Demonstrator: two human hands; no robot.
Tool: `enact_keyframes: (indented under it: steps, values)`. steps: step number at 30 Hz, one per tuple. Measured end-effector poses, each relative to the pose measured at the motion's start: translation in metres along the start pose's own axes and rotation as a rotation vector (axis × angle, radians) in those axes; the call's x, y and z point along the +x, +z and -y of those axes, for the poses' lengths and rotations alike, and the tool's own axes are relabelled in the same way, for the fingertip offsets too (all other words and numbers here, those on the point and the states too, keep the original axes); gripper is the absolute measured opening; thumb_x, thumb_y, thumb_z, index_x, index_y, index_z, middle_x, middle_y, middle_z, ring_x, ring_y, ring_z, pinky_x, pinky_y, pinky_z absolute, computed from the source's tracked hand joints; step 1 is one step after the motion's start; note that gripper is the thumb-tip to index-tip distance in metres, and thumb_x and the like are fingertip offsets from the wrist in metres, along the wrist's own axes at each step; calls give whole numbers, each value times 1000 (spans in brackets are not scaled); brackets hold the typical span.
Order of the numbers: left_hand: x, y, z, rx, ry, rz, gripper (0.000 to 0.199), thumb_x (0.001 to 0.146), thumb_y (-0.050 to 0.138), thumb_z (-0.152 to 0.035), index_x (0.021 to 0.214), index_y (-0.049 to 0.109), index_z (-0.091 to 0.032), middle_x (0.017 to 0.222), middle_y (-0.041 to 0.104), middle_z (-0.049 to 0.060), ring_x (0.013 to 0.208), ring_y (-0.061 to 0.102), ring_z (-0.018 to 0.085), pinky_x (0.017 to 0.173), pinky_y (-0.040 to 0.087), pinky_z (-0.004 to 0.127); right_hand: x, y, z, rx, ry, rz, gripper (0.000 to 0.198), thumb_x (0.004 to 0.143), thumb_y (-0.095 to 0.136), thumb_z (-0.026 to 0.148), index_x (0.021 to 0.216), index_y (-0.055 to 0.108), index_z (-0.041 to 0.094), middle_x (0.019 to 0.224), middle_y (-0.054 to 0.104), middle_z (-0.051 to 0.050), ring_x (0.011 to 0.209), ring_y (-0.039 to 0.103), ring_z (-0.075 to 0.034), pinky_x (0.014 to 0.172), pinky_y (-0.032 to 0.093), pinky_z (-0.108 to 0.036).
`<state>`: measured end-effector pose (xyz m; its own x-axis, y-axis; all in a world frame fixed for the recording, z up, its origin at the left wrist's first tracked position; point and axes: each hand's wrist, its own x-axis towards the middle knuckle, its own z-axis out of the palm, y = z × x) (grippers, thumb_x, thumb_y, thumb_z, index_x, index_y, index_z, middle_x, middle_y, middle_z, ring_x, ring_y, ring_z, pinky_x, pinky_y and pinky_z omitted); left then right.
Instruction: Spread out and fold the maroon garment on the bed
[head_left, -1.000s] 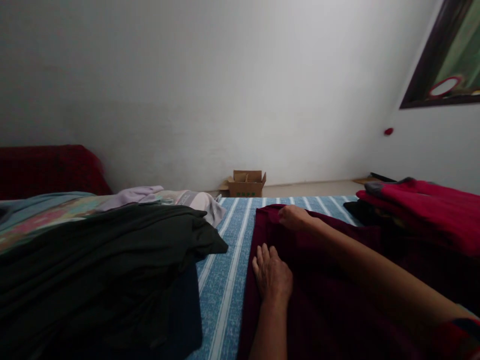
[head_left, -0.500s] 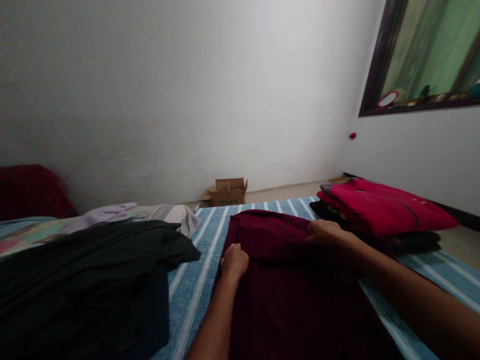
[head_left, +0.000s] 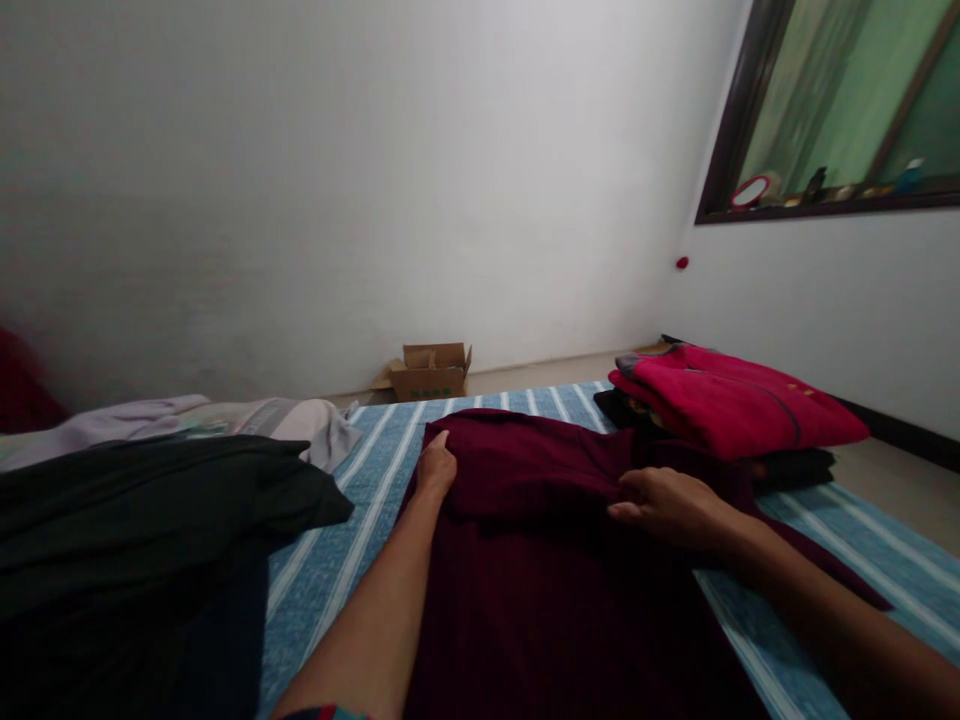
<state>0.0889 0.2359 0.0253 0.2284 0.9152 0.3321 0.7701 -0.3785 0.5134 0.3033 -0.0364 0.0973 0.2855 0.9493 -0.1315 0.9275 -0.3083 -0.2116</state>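
A maroon top [head_left: 555, 610] lies spread out in front of me, its upper part turned over in a loose fold. A sleeve-like piece of it reaches out to the right, under my right forearm. At its far left corner, my left hand [head_left: 437, 466] is closed on the edge of the cloth. My right hand [head_left: 667, 503] has its fingers curled in at the right side of the fold, thumb low, and the cloth between them is mostly hidden.
The top rests on a bed with a blue-and-white striped sheet [head_left: 360, 520]. To the left lie a dark green garment [head_left: 165, 500] and pale clothes [head_left: 285, 425]. Folded red clothes [head_left: 735, 400] are stacked at the right. Beyond the bed stands a cardboard box [head_left: 429, 375].
My left hand has moved forward along the left edge to the far corner of the top. The right hand has drawn slightly nearer to me. The view has shifted a little right.
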Motion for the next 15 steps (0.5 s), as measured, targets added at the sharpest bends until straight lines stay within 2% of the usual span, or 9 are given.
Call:
enact_keyframes:
  steps: [4, 8, 12, 15]
  values:
    - [3, 11, 7, 6, 15, 52, 31, 87, 51, -32, 115, 52, -17, 119, 54, 8, 102, 55, 21, 85, 47, 43, -14, 13, -5, 7, 30, 55, 20, 75, 57, 36, 87, 66, 23, 83, 69, -5, 79, 64, -21, 56, 33, -24]
    - [3, 18, 9, 36, 34, 80, 31, 90, 45, -23, 120, 50, -14, 126, 52, 11, 116, 48, 22, 97, 39, 44, -30, 23, 1, -12, 44, 102, 15, 73, 53, 25, 78, 67, 24, 79, 69, -5, 74, 64, -21, 54, 32, -25]
    - [2, 22, 9, 82, 48, 90, 38, 89, 34, -9, 125, 46, -8, 132, 48, 15, 123, 42, 19, 104, 32, 37, -46, 29, 1, 40, 46, 118, 13, 75, 54, 30, 73, 64, 24, 75, 68, -4, 67, 63, -19, 50, 30, -25]
    - [2, 23, 10, 108, 54, 90, 45, 85, 29, -5, 127, 45, -8, 133, 48, 13, 125, 41, 18, 105, 30, 30, -48, 33, -5, 38, 160, -18, 22, 80, 49, 41, 78, 62, 23, 79, 66, -5, 72, 62, -21, 54, 33, -26]
